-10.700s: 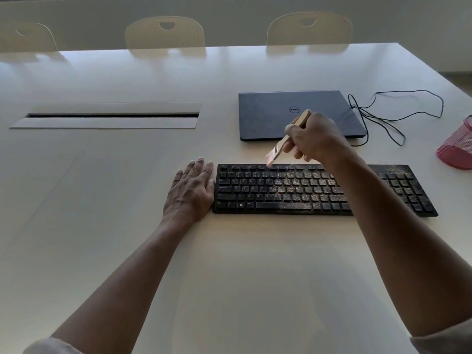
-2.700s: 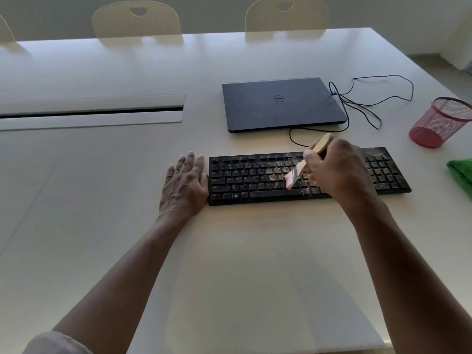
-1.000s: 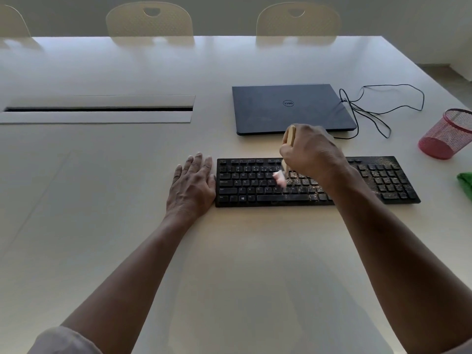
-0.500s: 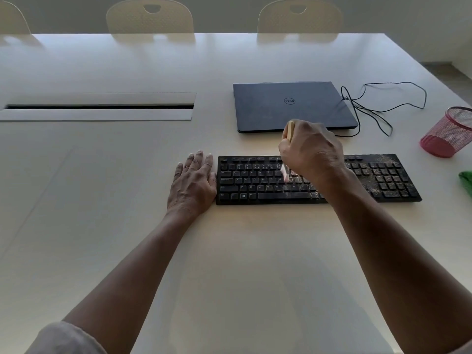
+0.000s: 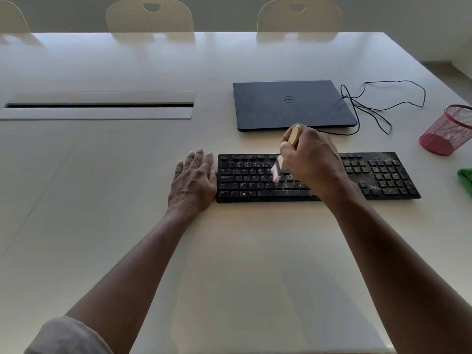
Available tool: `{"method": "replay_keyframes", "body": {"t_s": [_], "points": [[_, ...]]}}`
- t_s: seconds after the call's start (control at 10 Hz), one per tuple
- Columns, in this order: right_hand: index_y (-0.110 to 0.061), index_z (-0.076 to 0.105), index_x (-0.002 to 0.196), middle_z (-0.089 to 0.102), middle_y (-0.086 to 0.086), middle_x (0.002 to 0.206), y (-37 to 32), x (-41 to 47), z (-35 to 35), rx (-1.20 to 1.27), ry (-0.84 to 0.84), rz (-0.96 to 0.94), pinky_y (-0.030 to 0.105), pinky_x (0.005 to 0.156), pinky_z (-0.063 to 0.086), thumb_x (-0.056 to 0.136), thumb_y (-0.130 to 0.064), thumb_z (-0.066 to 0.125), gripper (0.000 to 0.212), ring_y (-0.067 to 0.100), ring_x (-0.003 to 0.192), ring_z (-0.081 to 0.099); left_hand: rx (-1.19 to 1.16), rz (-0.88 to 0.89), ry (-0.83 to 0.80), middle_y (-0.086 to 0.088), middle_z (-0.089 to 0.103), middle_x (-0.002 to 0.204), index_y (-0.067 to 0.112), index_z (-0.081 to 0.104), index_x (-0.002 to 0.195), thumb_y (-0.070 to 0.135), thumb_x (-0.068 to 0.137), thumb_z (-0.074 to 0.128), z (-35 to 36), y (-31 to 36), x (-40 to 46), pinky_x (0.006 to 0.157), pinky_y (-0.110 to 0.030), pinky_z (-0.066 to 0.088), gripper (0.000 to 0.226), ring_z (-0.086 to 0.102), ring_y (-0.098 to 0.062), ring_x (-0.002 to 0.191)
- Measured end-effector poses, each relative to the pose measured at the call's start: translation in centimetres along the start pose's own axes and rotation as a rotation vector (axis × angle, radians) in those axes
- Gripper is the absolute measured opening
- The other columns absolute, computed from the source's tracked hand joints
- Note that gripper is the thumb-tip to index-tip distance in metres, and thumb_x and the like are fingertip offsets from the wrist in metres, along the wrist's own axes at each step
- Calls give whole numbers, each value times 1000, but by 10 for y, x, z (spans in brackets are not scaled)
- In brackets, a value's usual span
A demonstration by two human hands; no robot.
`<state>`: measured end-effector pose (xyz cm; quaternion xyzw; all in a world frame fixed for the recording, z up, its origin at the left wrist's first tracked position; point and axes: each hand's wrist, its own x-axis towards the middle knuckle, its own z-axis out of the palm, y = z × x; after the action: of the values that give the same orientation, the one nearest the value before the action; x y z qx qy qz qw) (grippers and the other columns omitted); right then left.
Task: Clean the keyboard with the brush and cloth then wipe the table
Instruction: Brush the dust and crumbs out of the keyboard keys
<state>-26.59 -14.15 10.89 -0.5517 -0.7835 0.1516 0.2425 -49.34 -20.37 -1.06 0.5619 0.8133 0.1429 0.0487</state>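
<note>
A black keyboard (image 5: 245, 178) lies across the middle of the white table (image 5: 229, 264). Its left keys look clean, while the right keys and number pad carry pale dust. My right hand (image 5: 311, 159) grips a small wooden-handled brush (image 5: 293, 135), whose blurred bristles touch the middle keys. My left hand (image 5: 192, 183) rests flat on the table, fingers spread, touching the keyboard's left end. A green cloth (image 5: 466, 178) shows partly at the right edge.
A closed dark laptop (image 5: 291, 104) lies behind the keyboard, with a thin black cable (image 5: 378, 108) looped to its right. A pink mesh cup (image 5: 448, 130) stands at the far right. A cable slot (image 5: 99, 106) runs across the left. Chairs (image 5: 149, 15) line the far edge.
My right hand keeps sweeping the brush over the middle keys; the handle now tilts up to the right. Over ten seconds the left half of the keyboard lost its dust. My left hand stayed put.
</note>
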Motion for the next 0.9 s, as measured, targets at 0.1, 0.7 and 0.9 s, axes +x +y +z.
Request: {"method": "replay_keyframes", "body": {"t_s": [0.1,0.7,0.9], "points": [[-15,64,101,64,-3,83,0,-5,8,100,-20,-71,20,65,46,102,-25,58,11,18,77,63,3,0,-3,1,13,168,27,24,159,38,106,30,-1,0,0,126,-35,4,55,9,-15,154],[-14,63,89,65,3,76,-1,-12,-12,-74,-169,-19,29,57,51,99,-24,56,15,19,67,64,0,0,-3,1,14,167,26,24,159,37,106,31,-1,0,0,126,-35,4,55,9,-15,154],[-20,64,96,72,-1,75,-14,-28,3,364,-266,-84,30,58,61,100,-25,61,7,15,60,71,3,-1,-6,1,14,168,26,24,159,37,105,32,-1,1,0,126,-35,3,55,9,-15,154]]}}
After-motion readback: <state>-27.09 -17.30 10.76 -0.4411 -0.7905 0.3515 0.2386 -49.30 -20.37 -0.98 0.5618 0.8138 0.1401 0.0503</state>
